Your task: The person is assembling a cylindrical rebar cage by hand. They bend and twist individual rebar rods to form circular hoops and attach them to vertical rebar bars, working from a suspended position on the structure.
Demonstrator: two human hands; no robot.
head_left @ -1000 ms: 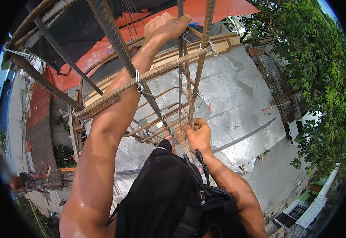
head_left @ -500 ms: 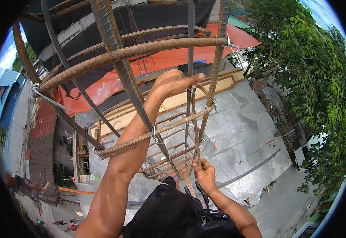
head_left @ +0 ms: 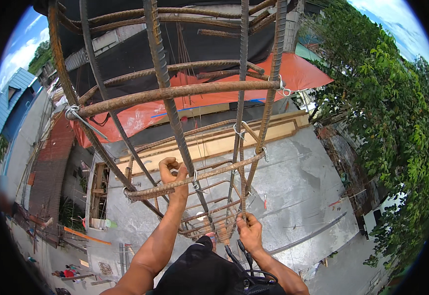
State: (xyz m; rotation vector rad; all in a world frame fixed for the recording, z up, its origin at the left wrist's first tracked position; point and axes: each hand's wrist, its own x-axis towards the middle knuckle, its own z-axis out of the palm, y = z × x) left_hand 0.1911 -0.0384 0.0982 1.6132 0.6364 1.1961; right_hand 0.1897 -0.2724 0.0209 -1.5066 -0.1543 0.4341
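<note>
I look down through a tall cage of rusty rebar [head_left: 165, 93]. My left hand [head_left: 171, 173] is closed around a horizontal tie bar [head_left: 219, 170] of the cage, close to a thick ribbed vertical bar [head_left: 175, 123]. My right hand [head_left: 248, 231] grips a thin vertical bar [head_left: 241, 162] lower down, at the cage's right side. A dark-handled tool [head_left: 239, 251] sits just under that hand, against my black clothing [head_left: 199, 270]. Wire ties [head_left: 195, 179] bind the bars at the crossings.
Far below lies a grey concrete slab [head_left: 298, 187] with timber formwork [head_left: 224, 142] along its far edge. An orange tarp [head_left: 293, 73] hangs behind the cage. Dense green foliage [head_left: 391, 123] fills the right. At the left are a rusty corrugated roof [head_left: 47, 172] and a blue roof [head_left: 13, 98].
My left hand, earlier stretched up with loose fingers on a higher bar, now sits lower in view, closed on the tie bar. The view has tilted up. My right hand stays on the vertical bar.
</note>
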